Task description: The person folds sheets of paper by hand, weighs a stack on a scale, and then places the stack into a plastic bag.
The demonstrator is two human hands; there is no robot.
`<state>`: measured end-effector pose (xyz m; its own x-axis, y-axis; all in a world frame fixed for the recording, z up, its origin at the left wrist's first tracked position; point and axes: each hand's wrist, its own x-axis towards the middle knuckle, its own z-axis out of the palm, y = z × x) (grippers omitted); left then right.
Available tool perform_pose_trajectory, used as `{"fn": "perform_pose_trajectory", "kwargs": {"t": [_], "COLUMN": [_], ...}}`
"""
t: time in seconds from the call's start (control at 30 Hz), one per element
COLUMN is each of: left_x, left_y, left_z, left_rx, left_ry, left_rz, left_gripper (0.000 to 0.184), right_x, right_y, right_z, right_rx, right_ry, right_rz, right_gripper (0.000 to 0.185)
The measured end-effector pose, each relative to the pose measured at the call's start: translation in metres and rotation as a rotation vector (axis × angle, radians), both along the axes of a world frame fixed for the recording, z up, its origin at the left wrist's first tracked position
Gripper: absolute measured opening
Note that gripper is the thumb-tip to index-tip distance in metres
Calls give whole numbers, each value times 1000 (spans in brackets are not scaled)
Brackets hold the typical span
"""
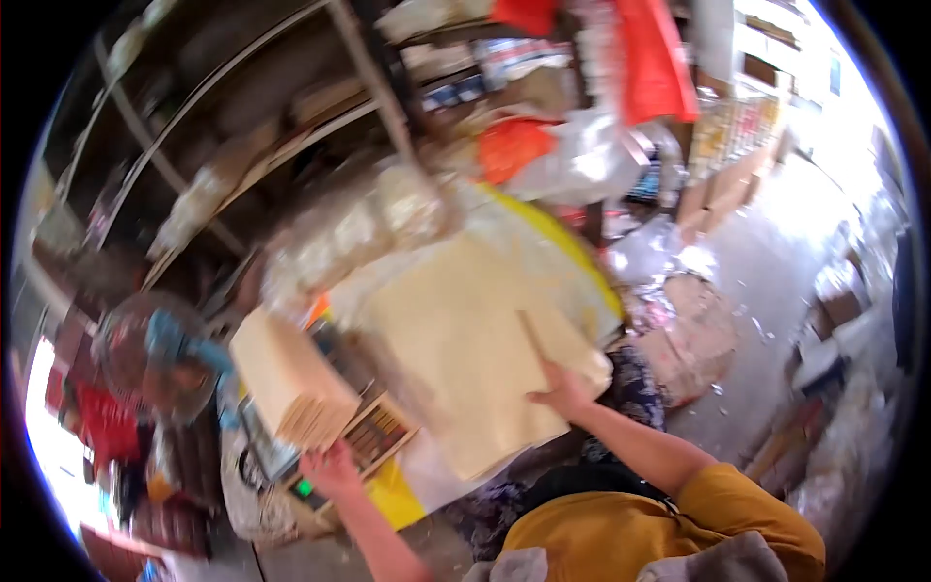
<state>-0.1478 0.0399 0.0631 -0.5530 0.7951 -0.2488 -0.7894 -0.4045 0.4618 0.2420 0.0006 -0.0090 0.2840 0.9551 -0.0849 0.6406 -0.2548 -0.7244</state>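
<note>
My left hand (330, 468) is at the near end of a thick stack of folded tan paper (291, 378), its fingers closed against the lower edge. The stack's layered ends face me, and it lies tilted beside a shallow wooden tray (383, 432) with small dark blocks in it. My right hand (564, 390) lies on broad cream paper sheets (446, 330) spread across the work surface, thumb and fingers apart. Close to its fingertips, a sheet edge runs upward. Blur hides fine detail at both hands.
A fan (155, 354) stands left of the folded stack. Behind the sheets lie clear plastic-wrapped bundles (359, 223) below metal shelving (223, 194). A yellow edge (558, 238) borders the work surface. Crumpled cardboard (684, 339) and plastic scraps lie on the floor to the right.
</note>
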Motion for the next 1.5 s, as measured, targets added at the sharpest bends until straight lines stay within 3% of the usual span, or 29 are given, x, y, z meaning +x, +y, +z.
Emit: {"fn": "perform_pose_trajectory", "kwargs": {"t": [0.07,0.13,0.23,0.37,0.43,0.47,0.53,0.7,0.77,0.83,0.93,0.97,1.0,1.03,1.07,1.1,1.23,1.37,1.43,1.47,1.5], "left_x": [-7,-5,0,4,6,11,21,16,10,-4,0,10,15,18,32,46,83,108,124,126,134], "left_y": [4,5,-3,-21,-26,-26,-24,-12,-9,-13,-29,-36,-39,-43,-51,-54,-57,-45,-41,-41,-39], "left_z": [3,-3,-13,-23,-23,-19,-10,-14,-23,-41,-59,-58,-67,-81,-75,-66,-50,-51,-36,-24,-12], "left_rx": [-71,-79,-7,44,526,526,130,100,67,484,430,374,553,487,324,164,146,163,137,138,156], "left_ry": [-67,-21,-16,37,152,150,44,37,44,105,81,27,-46,-55,-9,24,139,304,345,386,451], "left_rz": [15,-20,-96,-208,-648,-646,-370,-262,-224,-623,-646,-637,-770,-716,-614,-524,-663,-759,-774,-830,-831], "left_gripper": [53,61,73,66,59,59,50,46,46,49,51,53,54,51,50,51,63,63,72,82,80], "right_x": [3,3,2,4,4,4,2,11,13,21,35,44,37,41,30,20,-11,-39,-43,-44,-40], "right_y": [-2,-4,-2,-2,-2,-3,-4,9,6,2,3,20,14,25,19,16,20,44,49,54,57], "right_z": [10,22,6,0,1,3,7,-26,-13,13,59,43,93,96,136,175,220,192,164,140,124], "right_rx": [61,61,93,174,163,163,157,50,32,66,182,294,256,360,360,259,265,149,145,156,170], "right_ry": [47,185,161,240,224,222,226,349,430,402,286,443,450,505,917,1127,1202,1236,897,897,897], "right_rz": [-48,81,65,87,94,95,82,85,84,107,132,232,222,359,508,607,624,601,480,437,386], "right_gripper": [71,63,59,58,59,59,57,54,54,57,65,67,67,69,68,71,72,73,70,69,68]}}
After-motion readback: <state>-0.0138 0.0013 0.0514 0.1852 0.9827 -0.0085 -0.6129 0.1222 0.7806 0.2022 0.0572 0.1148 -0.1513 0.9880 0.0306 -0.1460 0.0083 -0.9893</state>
